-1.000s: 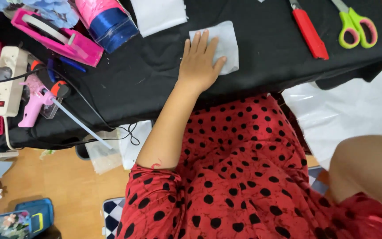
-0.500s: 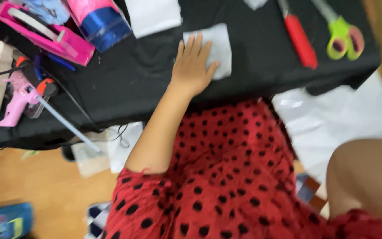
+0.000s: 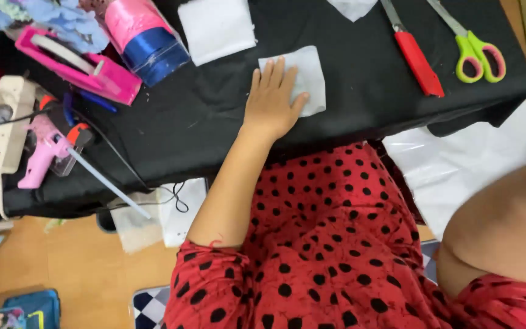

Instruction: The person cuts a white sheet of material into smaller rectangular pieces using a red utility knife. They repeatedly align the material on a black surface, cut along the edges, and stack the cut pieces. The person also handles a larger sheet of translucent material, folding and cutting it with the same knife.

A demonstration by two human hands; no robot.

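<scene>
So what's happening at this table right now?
A person in a red dotted dress rests the left hand flat on a small white fabric square lying on a black cloth-covered table. The right hand is out of view. Nearby lie a red utility knife, green scissors, a pink glue gun and ribbon rolls.

Three white fabric squares (image 3: 299,76), one scissors (image 3: 479,55), one glue gun (image 3: 44,152)
</scene>
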